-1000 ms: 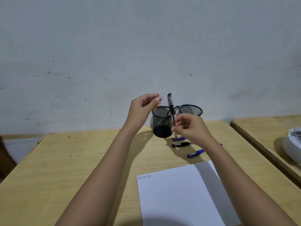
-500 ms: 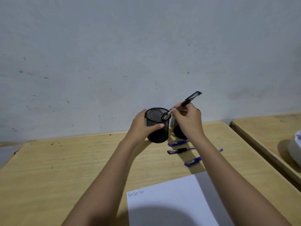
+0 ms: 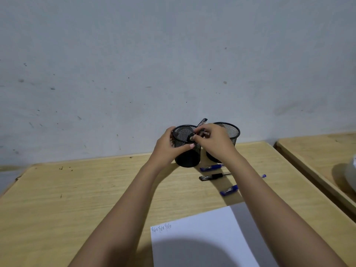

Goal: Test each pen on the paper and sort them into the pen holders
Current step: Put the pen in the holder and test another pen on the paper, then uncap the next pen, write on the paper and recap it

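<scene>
You are seated at a light wooden table [image 3: 77, 189] facing a grey, scuffed wall [image 3: 134, 64]. Your left hand [image 3: 169, 145] curls round the left pen holder [image 3: 187, 158], a black mesh cup standing upright near the far edge, with the thumb laid across its near side. Your right hand [image 3: 213, 141] pinches a black pen [image 3: 202, 122] in its fingertips, tilted over that cup's mouth with the upper end rising between the two cups; the lower end seems to be at the rim, though your fingers hide whether it is inside. The right pen holder [image 3: 229, 132] (the same black mesh) stands just beside the first, partly behind your right hand. Three more pens lie on the table in front of the holders: a blue pen [image 3: 212, 167] nearest them, a clear pen with a black grip [image 3: 213, 176] next, and a second blue pen [image 3: 229, 190] partly under your right forearm. The white paper [image 3: 202, 237] lies closest to you, with small handwriting [image 3: 160, 228] at its top left corner.
</scene>
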A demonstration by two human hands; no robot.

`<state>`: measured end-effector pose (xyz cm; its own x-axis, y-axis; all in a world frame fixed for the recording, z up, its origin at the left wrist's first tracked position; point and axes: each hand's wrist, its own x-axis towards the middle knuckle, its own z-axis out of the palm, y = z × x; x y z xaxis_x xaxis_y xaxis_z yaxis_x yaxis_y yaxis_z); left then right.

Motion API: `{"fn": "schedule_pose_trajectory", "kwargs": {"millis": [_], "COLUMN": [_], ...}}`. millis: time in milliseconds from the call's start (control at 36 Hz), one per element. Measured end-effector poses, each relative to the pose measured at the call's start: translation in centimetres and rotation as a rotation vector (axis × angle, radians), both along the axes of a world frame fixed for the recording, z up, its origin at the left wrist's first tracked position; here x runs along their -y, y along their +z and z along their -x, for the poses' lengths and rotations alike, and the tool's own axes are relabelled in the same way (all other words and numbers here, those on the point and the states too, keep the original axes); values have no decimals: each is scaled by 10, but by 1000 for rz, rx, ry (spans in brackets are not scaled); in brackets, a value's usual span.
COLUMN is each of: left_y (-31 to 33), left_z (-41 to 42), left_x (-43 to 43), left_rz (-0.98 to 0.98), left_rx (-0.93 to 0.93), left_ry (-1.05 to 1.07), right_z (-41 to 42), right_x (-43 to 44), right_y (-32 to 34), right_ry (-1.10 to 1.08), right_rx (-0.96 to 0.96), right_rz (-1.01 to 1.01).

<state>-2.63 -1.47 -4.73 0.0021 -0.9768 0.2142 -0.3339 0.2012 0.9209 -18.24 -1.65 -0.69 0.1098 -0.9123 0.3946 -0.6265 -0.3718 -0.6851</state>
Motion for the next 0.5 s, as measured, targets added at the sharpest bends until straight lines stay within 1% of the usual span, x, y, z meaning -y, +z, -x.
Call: {"fn": "schedule_pose_trajectory", "kwargs": {"millis": [111, 194, 278, 361, 417, 500], "left_y": [4, 8, 11, 1, -10, -23], "left_z": [-1, -2, -7, -20, -32, -44], "left_x": [-1, -9, -25, -45, -59, -78], "left_rz": [-28, -58, -53, -102, -153, -195], "left_rx": [46, 138, 190, 368, 473, 601], "left_ry": [13, 51, 44, -2, -33, -48], "right_z": [6, 11, 20, 33, 41, 55], "right_x": [-6, -16, -31, -51, -61, -63], "right_y": [3, 5, 3, -7, -21, -43], "right_ry": [20, 19, -10, -7, 9, -27], "right_rx": [12, 99, 163, 204, 171, -62], "right_rz": [-25, -37, -13, -12, -57, -140]}}
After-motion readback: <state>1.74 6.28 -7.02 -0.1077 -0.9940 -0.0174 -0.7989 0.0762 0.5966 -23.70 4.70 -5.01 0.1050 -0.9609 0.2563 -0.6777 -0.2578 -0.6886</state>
